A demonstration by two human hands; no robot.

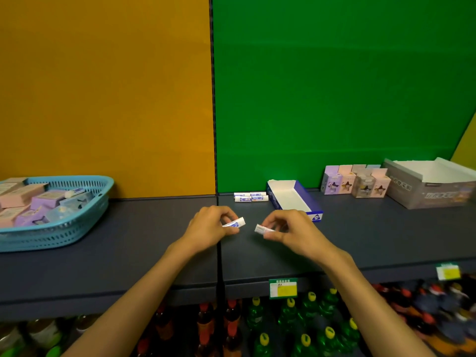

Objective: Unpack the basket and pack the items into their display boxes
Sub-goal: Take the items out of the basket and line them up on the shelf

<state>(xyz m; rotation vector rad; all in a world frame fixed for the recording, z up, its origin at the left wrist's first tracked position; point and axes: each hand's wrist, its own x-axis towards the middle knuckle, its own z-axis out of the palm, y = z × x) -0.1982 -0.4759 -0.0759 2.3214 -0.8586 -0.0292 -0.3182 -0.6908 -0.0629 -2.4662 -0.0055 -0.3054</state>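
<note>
My left hand (210, 225) holds a small white and blue eraser (235, 223) above the dark shelf (128, 243). My right hand (286, 229) grips a second small white eraser (262, 229); the two pieces are a short gap apart. Behind them stands an open blue and white display box (293, 198), its inside bare. Several more erasers (250, 196) lie on the shelf just left of that box. A blue plastic basket (61, 225) at the far left holds several pink, purple and blue boxes.
Small pastel boxes (355, 180) stand in a group at the back right, next to a large grey display box (432, 185). Price tags (282, 288) hang on the shelf's front edge. Bottles (291, 323) fill the shelf below.
</note>
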